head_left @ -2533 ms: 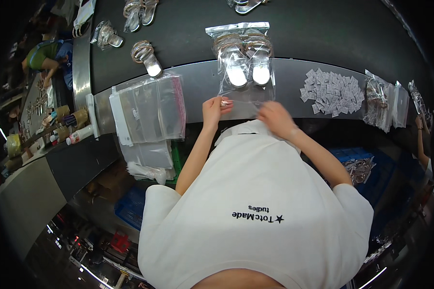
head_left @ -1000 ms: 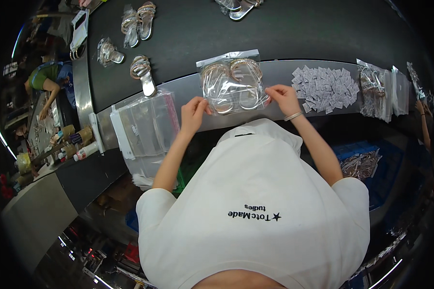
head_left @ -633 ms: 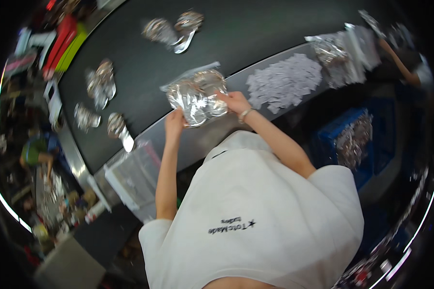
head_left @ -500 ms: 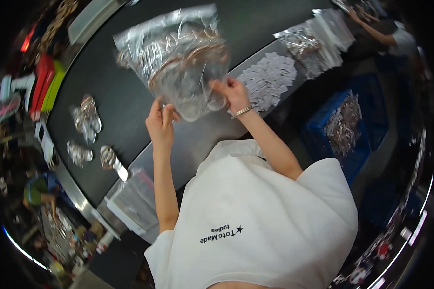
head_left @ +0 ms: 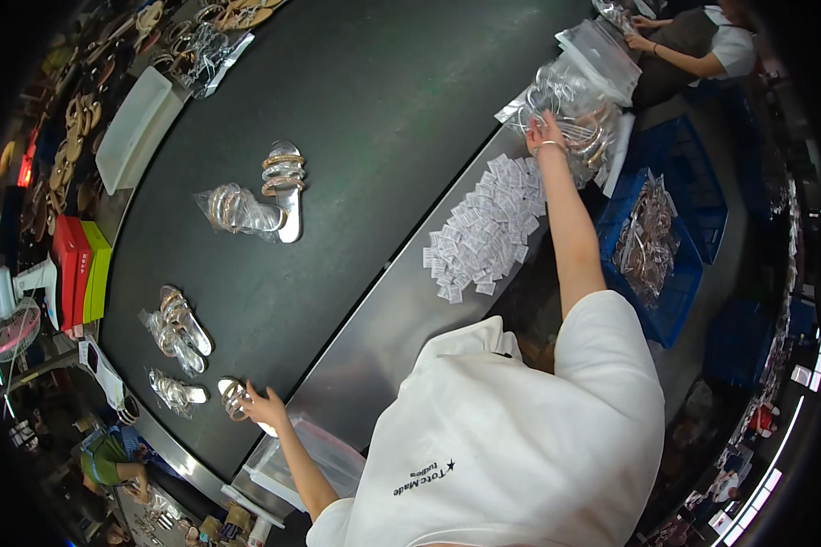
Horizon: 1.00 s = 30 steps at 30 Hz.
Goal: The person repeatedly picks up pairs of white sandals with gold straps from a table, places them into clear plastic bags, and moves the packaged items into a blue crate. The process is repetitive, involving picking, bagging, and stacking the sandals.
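My left hand (head_left: pixel 263 408) is at a strappy sandal (head_left: pixel 233 394) on the near left of the dark work surface. Its fingers are apart over the straps, and the hand hides part of the pale sole. Up at the right, my right hand (head_left: pixel 544 137) touches a clear plastic bag of sandals (head_left: pixel 575 114), fingers spread. Beside that bag lies a heap of small white paper packets (head_left: pixel 488 228). Left of my left hand are a plastic-wrapped sandal (head_left: pixel 175 392) and a partly wrapped pair (head_left: pixel 181 330). Farther out lie a bare sandal (head_left: pixel 285 191) and a wrapped one (head_left: pixel 235 210).
A metal ledge (head_left: pixel 365 319) runs along the near side. Blue crates (head_left: pixel 675 310) hold wrapped goods at right. Clear bags (head_left: pixel 315 456) lie near my left forearm. Across the surface stand a translucent bin (head_left: pixel 137 132) and red box (head_left: pixel 71 269). A co-worker (head_left: pixel 693 50) works at far right.
The bag of sandals has moved from between both hands to the right beside the packets. My left hand has let go of it and moved left to the sandal. Sandals farther out now show.
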Each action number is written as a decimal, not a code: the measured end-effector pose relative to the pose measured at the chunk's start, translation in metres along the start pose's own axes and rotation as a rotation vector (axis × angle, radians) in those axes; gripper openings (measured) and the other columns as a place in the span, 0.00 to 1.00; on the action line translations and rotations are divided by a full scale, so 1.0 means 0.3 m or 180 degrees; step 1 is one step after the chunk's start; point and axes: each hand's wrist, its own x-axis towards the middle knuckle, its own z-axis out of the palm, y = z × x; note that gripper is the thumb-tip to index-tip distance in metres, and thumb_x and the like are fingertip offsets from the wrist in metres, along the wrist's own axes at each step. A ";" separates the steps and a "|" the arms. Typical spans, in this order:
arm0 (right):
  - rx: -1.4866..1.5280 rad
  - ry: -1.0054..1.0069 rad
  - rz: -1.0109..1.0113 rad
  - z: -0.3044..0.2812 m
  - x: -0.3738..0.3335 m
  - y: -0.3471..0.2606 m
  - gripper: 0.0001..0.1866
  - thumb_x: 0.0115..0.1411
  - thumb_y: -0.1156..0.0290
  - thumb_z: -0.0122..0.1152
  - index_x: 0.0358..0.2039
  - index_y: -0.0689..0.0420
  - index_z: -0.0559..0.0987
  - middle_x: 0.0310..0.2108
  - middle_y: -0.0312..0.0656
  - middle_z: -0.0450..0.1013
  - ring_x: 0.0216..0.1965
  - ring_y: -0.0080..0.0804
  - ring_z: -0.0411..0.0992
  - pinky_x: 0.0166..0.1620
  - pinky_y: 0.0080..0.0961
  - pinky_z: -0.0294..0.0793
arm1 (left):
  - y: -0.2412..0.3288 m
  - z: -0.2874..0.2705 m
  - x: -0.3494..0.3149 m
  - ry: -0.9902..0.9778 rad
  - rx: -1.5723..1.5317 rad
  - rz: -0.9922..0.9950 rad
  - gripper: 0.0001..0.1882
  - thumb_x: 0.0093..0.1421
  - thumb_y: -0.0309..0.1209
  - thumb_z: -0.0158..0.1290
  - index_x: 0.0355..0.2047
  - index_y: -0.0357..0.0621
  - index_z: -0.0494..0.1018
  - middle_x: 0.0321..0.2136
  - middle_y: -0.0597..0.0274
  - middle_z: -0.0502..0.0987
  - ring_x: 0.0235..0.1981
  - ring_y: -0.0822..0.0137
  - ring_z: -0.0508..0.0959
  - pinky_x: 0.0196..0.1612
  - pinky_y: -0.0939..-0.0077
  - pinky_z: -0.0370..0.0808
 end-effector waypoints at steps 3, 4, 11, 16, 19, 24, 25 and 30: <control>0.0309 0.0244 -0.0021 -0.057 0.117 0.034 0.05 0.55 0.67 0.60 0.30 0.51 0.75 0.29 0.31 0.73 0.34 0.27 0.72 0.33 0.26 0.68 | -0.088 0.036 -0.008 -0.0597 0.0104 -0.0406 0.33 0.48 0.30 0.57 0.55 0.64 0.62 0.63 0.52 0.40 0.57 0.36 0.52 0.52 0.50 0.64; 0.0420 0.0141 -0.0085 -0.056 0.149 0.039 0.05 0.55 0.66 0.60 0.30 0.51 0.75 0.30 0.31 0.73 0.34 0.27 0.72 0.33 0.26 0.69 | -0.164 0.080 -0.002 -0.0505 0.0075 -0.0155 0.33 0.48 0.29 0.57 0.55 0.64 0.61 0.63 0.53 0.40 0.57 0.37 0.52 0.52 0.50 0.64; 0.0385 -0.0060 -0.0365 -0.068 0.229 0.031 0.16 0.51 0.60 0.64 0.34 0.57 0.73 0.33 0.37 0.73 0.37 0.30 0.72 0.38 0.27 0.71 | -0.439 0.137 0.216 -0.0238 -0.0148 -0.0122 0.32 0.46 0.16 0.45 0.53 0.56 0.66 0.61 0.43 0.45 0.58 0.36 0.53 0.56 0.55 0.59; -0.1176 0.0202 -0.0235 -0.049 0.027 0.101 0.29 0.45 0.55 0.70 0.39 0.64 0.71 0.37 0.42 0.72 0.35 0.32 0.72 0.35 0.28 0.73 | -0.397 0.079 0.556 0.0168 0.1426 -0.0658 0.31 0.51 0.41 0.51 0.56 0.55 0.59 0.59 0.39 0.47 0.57 0.41 0.55 0.56 0.49 0.57; -0.3511 -0.0229 -0.1065 -0.143 -0.019 0.119 0.26 0.45 0.59 0.70 0.39 0.62 0.73 0.35 0.38 0.72 0.34 0.29 0.72 0.34 0.28 0.73 | -0.246 0.155 0.732 0.0858 -0.0086 0.0153 0.34 0.50 0.48 0.54 0.57 0.61 0.59 0.58 0.33 0.48 0.58 0.39 0.54 0.57 0.52 0.56; -0.6940 -0.0898 -0.2776 -0.099 -0.389 0.234 0.20 0.45 0.67 0.65 0.40 0.58 0.73 0.36 0.42 0.71 0.39 0.35 0.71 0.41 0.30 0.70 | -0.089 0.349 0.834 -0.0267 -0.0251 0.0145 0.36 0.52 0.52 0.52 0.60 0.72 0.52 0.49 0.38 0.65 0.51 0.45 0.65 0.55 0.61 0.58; -0.6942 -0.1096 -0.2874 -0.121 -0.392 0.240 0.20 0.45 0.68 0.65 0.40 0.58 0.73 0.37 0.43 0.71 0.41 0.37 0.70 0.43 0.31 0.69 | -0.084 0.386 0.822 0.0280 -0.0148 0.0066 0.34 0.51 0.48 0.55 0.58 0.73 0.54 0.43 0.40 0.70 0.45 0.43 0.70 0.49 0.56 0.65; -0.6136 -0.1726 -0.3012 -0.352 -0.263 0.222 0.16 0.48 0.73 0.60 0.40 0.60 0.74 0.39 0.46 0.71 0.43 0.41 0.69 0.46 0.31 0.68 | 0.062 0.234 0.755 0.0285 -0.1335 0.0581 0.28 0.45 0.39 0.61 0.47 0.51 0.67 0.36 0.47 0.76 0.38 0.49 0.75 0.41 0.57 0.70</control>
